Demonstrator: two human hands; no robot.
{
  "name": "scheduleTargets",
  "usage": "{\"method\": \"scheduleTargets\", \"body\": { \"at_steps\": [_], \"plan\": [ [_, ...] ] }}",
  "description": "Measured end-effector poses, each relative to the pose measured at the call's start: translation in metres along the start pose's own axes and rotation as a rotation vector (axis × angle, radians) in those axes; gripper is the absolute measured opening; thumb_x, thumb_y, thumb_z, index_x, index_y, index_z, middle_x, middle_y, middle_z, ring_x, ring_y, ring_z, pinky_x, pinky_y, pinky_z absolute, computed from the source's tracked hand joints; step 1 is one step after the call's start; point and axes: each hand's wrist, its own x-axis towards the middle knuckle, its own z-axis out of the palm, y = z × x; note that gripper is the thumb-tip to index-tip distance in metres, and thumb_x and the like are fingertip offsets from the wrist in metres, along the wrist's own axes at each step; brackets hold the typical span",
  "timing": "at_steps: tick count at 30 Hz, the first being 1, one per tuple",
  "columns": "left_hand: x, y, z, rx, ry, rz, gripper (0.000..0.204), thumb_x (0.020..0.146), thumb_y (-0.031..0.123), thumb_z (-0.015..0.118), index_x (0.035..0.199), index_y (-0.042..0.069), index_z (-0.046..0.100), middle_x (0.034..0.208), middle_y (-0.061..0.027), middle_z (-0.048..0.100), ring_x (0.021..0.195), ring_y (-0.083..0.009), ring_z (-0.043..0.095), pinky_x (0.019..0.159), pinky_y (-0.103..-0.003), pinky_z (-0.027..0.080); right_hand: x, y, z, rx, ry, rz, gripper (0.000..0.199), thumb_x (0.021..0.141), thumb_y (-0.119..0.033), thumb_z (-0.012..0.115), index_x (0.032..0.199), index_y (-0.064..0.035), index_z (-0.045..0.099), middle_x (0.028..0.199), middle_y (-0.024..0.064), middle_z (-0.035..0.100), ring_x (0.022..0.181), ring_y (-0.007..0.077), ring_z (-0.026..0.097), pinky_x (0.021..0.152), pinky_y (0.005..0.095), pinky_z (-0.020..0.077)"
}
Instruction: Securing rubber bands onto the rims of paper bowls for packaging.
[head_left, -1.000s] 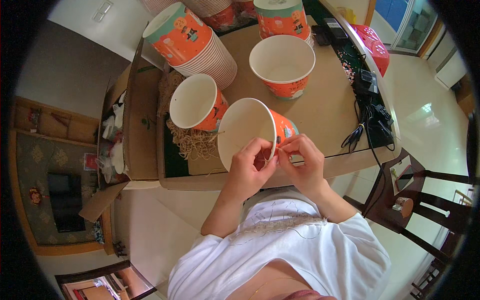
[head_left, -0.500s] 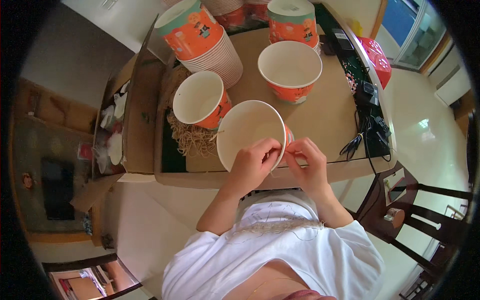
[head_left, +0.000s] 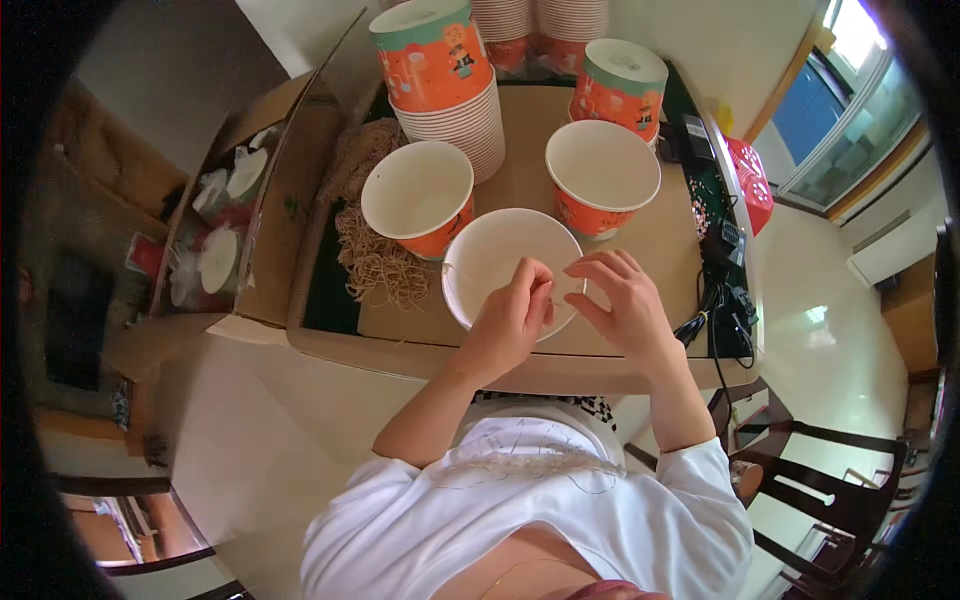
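A paper bowl (head_left: 500, 255), white inside and orange outside, stands upright near the front edge of the brown table (head_left: 660, 250). My left hand (head_left: 512, 322) pinches its near rim with curled fingers. My right hand (head_left: 622, 300) hovers at the bowl's right rim with its fingers spread, holding nothing that I can make out. A thin line, perhaps a rubber band, seems to run between the two hands; it is too fine to be sure.
Two more open bowls (head_left: 415, 195) (head_left: 602, 170) stand behind. Upturned orange bowl stacks (head_left: 445, 80) (head_left: 612, 80) sit further back. A heap of tan rubber bands (head_left: 375, 255) lies left. An open cardboard box (head_left: 235, 215) holds lids. Black cables (head_left: 725, 295) lie right, a dark chair (head_left: 820, 500) below.
The bowl was tilted up toward me in both hands; it now sits upright on the table. My right hand has opened and drawn slightly away from the rim.
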Motion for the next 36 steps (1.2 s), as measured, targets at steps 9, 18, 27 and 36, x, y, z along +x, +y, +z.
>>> {"method": "scheduleTargets", "body": {
  "at_steps": [9, 18, 27, 36],
  "plan": [
    [0.005, -0.004, -0.006, 0.004, 0.026, 0.106, 0.007, 0.094, 0.007, 0.052, 0.097, 0.002, 0.047, 0.066, -0.0093, 0.055, 0.061, -0.0179, 0.058, 0.059, -0.032, 0.045, 0.008, 0.02, -0.004, 0.098, 0.003, 0.124, 0.018, 0.083, -0.011, 0.065, 0.099, -0.0028, 0.063, 0.093, 0.0132, 0.062, 0.086, 0.0297, 0.061, 0.075, 0.0367, 0.0494],
    [0.016, 0.002, 0.002, 0.5, -0.046, 0.189, 0.027, 0.083, 0.01, 0.064, 0.109, 0.008, 0.061, 0.085, -0.0114, 0.062, 0.074, -0.0305, 0.063, 0.067, -0.04, 0.05, -0.013, 0.038, 0.015, 0.188, -0.036, 0.382, 0.015, 0.089, -0.011, 0.061, 0.099, -0.0005, 0.064, 0.088, 0.013, 0.064, 0.078, 0.0232, 0.063, 0.071, 0.0313, 0.0506],
    [0.007, 0.007, 0.002, 0.475, -0.097, 0.084, 0.011, 0.083, 0.013, 0.066, 0.09, 0.005, 0.066, 0.082, -0.0109, 0.062, 0.07, -0.0298, 0.063, 0.061, -0.038, 0.049, -0.043, 0.048, 0.045, 0.621, -0.051, 0.594, 0.009, 0.085, -0.002, 0.064, 0.094, -0.0006, 0.065, 0.082, 0.0013, 0.065, 0.072, 0.0073, 0.057, 0.066, 0.0229, 0.0469],
    [-0.014, 0.035, -0.006, 0.317, -0.055, 0.094, 0.006, 0.081, 0.009, 0.068, 0.083, 0.007, 0.062, 0.076, -0.0068, 0.056, 0.064, -0.0246, 0.06, 0.056, -0.035, 0.047, -0.056, -0.015, 0.023, 0.677, 0.063, 0.448, 0.028, 0.083, 0.003, 0.064, 0.11, -0.0015, 0.059, 0.078, 0.0034, 0.061, 0.073, 0.0078, 0.057, 0.066, 0.0232, 0.0476]
  ]
}}
